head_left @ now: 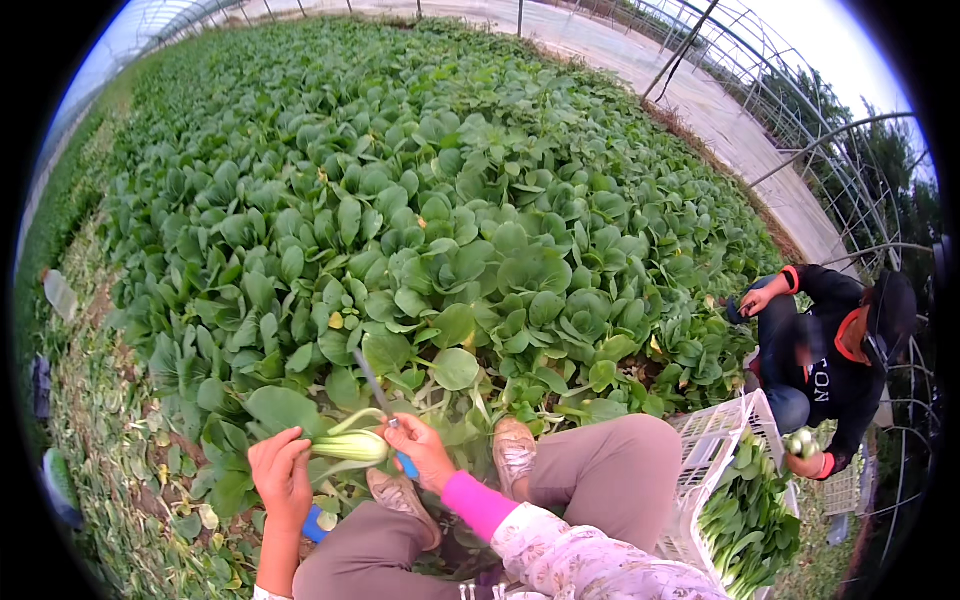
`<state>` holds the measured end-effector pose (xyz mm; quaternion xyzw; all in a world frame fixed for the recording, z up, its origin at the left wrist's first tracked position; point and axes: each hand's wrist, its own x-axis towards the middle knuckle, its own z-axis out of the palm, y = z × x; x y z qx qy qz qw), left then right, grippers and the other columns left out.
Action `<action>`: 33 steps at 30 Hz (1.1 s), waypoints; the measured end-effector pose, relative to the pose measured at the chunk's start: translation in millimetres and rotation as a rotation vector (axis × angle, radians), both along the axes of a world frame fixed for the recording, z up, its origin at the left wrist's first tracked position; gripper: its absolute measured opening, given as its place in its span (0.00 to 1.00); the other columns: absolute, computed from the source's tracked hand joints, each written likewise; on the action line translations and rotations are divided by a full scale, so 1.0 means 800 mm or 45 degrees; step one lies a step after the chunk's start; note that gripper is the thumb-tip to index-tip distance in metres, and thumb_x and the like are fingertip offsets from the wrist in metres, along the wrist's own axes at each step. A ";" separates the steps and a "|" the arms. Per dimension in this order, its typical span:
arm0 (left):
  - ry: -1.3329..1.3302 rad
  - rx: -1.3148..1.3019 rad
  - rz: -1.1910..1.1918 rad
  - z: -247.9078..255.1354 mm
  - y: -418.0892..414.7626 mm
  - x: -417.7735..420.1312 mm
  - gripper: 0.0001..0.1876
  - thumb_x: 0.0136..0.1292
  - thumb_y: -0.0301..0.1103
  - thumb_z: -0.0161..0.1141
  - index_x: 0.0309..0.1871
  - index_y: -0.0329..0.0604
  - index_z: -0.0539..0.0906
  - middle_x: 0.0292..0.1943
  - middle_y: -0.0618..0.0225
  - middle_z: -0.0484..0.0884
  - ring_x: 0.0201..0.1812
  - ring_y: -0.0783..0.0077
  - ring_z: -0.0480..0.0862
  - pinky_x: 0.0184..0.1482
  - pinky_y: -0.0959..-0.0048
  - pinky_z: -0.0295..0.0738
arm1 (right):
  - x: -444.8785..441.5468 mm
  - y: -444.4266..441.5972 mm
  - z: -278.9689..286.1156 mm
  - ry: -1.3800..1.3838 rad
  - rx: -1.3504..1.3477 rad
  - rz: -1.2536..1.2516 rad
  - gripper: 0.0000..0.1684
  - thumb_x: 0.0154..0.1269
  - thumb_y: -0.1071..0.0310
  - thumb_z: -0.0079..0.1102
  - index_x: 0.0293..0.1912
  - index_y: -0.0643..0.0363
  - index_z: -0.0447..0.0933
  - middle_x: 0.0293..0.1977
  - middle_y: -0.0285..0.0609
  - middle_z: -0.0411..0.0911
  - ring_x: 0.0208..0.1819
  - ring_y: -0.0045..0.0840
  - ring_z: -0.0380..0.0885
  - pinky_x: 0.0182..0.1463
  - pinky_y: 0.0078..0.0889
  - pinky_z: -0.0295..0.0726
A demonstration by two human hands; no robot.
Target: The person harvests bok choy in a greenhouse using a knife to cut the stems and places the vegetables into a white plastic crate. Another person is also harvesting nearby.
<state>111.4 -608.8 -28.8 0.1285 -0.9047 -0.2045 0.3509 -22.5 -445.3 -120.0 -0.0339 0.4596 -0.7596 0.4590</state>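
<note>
My left hand [281, 476] is closed around a head of bok choy [351, 446], its leaves pointing up and left and its pale base towards my right hand. A knife [373, 382] with a blue handle is held in my right hand [421, 450], its blade pointing up and to the left over the plants. The fingers of my right hand are close beside the cut-looking base of the bok choy; whether they touch it is hard to tell. Just beyond both hands stand rows of growing bok choy [450, 255].
White plastic crates [694, 450] at my right hold harvested bok choy [750, 510]. Beside them a co-worker [832, 345] crouches, holding bok choy. A blue object [313, 525] lies near my left shoe. Loose leaves litter the ground at left [127, 450].
</note>
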 end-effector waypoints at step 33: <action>-0.789 1.503 -0.273 0.037 0.098 -0.002 0.14 0.62 0.30 0.59 0.51 0.38 0.77 0.44 0.64 0.81 0.45 0.75 0.78 0.49 0.74 0.72 | 0.022 0.133 0.156 0.426 -0.244 -0.075 0.37 0.52 0.65 0.72 0.59 0.60 0.63 0.46 0.39 0.72 0.46 0.18 0.73 0.43 0.20 0.74</action>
